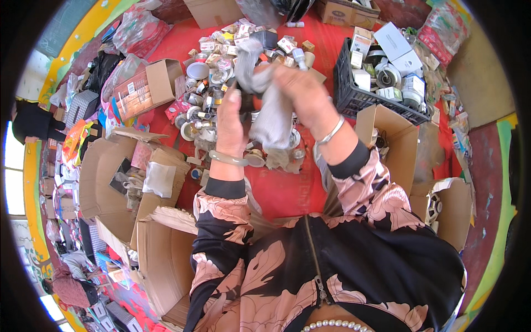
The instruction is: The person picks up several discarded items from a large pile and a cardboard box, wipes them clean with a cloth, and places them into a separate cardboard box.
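Note:
A light grey cloth (275, 117) hangs in front of me, blurred at its upper part. My right hand (304, 94) is closed on it, with the cloth drooping below the fingers. Close by on the left is my left hand (230, 124), upright with its thumb up. It appears closed around something dark with a bit of orange, mostly covered by the cloth and hands. Below and behind both hands lies a heap of small boxes, jars, lids and light fittings, including a round white disc (197, 71) and a white bulb-like piece (300, 57).
A red cloth (285, 191) covers the floor. At the right stands a black plastic crate (354, 98) of boxes and fittings, with an open cardboard box (395, 141) nearer. More cardboard boxes (105, 177) flank my left side. At far left, a person (72, 288) is bent over.

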Available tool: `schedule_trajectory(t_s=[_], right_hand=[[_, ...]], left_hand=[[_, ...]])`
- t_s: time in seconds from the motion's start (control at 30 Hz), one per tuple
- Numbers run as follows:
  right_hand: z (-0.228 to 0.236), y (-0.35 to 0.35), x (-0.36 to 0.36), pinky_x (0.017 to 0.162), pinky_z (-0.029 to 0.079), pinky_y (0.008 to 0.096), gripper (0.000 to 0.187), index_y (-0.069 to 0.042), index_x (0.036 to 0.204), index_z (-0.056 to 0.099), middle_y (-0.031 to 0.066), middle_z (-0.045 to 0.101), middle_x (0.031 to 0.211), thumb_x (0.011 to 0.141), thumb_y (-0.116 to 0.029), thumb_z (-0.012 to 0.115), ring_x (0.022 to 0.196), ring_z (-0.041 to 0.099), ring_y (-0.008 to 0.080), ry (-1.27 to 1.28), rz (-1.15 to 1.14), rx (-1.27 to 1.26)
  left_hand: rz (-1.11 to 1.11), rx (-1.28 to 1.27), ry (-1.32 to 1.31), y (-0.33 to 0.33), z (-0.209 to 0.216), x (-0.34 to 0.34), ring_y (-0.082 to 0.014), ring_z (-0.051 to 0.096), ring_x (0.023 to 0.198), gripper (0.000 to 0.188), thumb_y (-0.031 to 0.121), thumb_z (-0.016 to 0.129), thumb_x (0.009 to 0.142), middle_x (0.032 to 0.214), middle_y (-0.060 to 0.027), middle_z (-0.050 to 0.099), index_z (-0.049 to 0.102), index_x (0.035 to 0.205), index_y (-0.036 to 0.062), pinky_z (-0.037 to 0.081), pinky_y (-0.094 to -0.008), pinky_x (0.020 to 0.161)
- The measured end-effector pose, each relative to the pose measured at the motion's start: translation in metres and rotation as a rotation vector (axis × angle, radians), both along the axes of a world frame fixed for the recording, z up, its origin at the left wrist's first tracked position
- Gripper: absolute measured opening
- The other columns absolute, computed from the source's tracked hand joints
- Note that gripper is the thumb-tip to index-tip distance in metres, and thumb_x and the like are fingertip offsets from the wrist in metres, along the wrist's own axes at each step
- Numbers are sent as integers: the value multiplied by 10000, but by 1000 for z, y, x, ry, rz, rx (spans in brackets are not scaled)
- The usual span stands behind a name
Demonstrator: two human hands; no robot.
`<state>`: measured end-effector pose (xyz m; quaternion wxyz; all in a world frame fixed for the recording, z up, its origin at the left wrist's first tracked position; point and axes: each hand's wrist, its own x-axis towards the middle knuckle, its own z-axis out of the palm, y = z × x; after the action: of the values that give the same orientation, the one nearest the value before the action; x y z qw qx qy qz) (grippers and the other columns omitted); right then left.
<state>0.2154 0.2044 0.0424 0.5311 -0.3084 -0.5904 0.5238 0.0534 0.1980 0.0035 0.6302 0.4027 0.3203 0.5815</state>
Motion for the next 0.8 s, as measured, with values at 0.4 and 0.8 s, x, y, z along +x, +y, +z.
schedule_trajectory(t_s=[0.4, 0.8], right_hand=[[-34, 42, 72, 841, 444, 401, 435, -47, 1176, 461, 136, 559, 1054, 869, -354, 485, 925, 550, 282, 1106, 417, -147], [-23, 5, -41, 898, 391, 409, 358, 39, 1142, 481, 228, 554, 1084, 900, -218, 423, 1055, 512, 329, -715, -527, 659]], left_hand=[[-300, -86, -911, 2, 21, -17, -451, 383, 1157, 671, 484, 370, 815, 1253, -314, 367, 345, 1273, -7, 369, -548, 924], [172, -120, -576, 15, -7, 5, -275, 518, 1025, 459, 404, 332, 858, 1099, -130, 549, 512, 1063, 34, 406, -426, 900]])
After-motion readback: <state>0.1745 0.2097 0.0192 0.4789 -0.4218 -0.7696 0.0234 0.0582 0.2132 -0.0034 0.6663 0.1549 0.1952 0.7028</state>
